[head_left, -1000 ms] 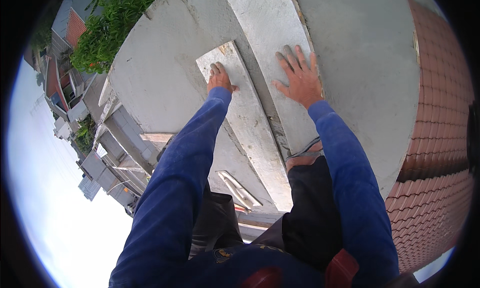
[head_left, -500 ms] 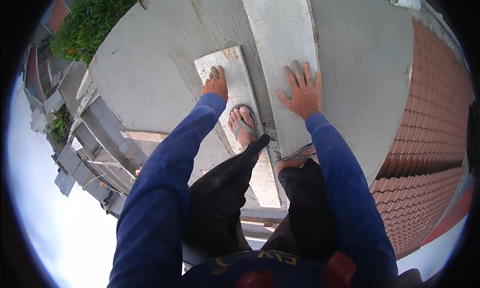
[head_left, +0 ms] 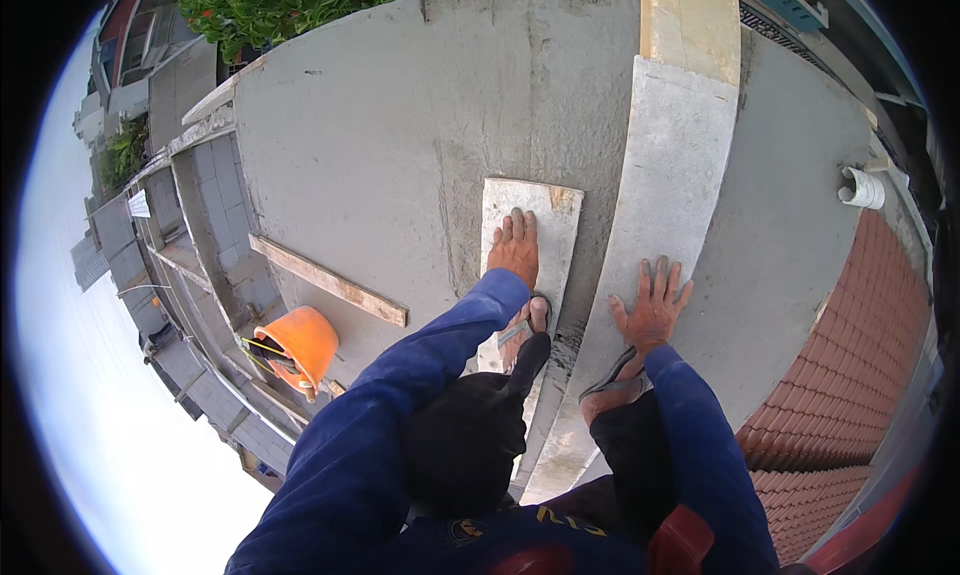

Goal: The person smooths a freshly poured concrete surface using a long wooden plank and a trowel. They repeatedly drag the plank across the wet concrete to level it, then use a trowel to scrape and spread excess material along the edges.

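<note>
My left hand (head_left: 514, 247) lies with fingers stretched out on a short whitish board (head_left: 540, 200) that rests on wet grey cement (head_left: 390, 135). Just below this hand, my left foot (head_left: 520, 337) in a flip-flop stands on the same board, partly hidden by my sleeve and trouser leg. Spread flat, my right hand (head_left: 652, 303) presses on a longer, wider pale board (head_left: 675, 165) to the right. My right foot (head_left: 612, 385), also in a flip-flop, is on that long board beside my right wrist. Neither hand grips anything.
An orange bucket (head_left: 305, 340) tilts at the left edge of the cement, near a narrow wooden strip (head_left: 330, 280). Red roof tiles (head_left: 830, 335) border the right side, with a white pipe end (head_left: 862, 188) above them. Green leaves (head_left: 300, 10) line the far edge.
The view has swung, bringing the orange bucket and more of the long board into sight. My left fingers lie straighter on the short board. Both hands still rest on their boards.
</note>
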Action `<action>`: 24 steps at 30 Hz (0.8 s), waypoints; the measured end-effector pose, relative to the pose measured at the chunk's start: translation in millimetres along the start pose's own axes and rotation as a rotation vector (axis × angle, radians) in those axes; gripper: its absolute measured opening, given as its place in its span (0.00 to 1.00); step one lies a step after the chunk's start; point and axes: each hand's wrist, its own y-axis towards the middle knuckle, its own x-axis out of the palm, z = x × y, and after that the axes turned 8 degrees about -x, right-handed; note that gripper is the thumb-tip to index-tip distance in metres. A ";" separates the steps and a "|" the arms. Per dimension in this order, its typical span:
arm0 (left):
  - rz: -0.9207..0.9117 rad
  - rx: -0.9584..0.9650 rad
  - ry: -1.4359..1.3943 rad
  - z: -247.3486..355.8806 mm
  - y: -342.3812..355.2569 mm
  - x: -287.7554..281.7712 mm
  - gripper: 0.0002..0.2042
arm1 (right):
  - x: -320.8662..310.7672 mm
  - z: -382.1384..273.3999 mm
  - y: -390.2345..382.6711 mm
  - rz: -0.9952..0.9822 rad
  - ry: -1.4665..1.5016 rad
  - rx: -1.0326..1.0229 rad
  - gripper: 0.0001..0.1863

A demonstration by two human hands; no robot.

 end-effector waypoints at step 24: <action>1.135 -1.450 -1.148 -441.2 -269.6 155.9 0.18 | -90.4 17.3 21.8 -0.168 -0.134 -0.527 0.43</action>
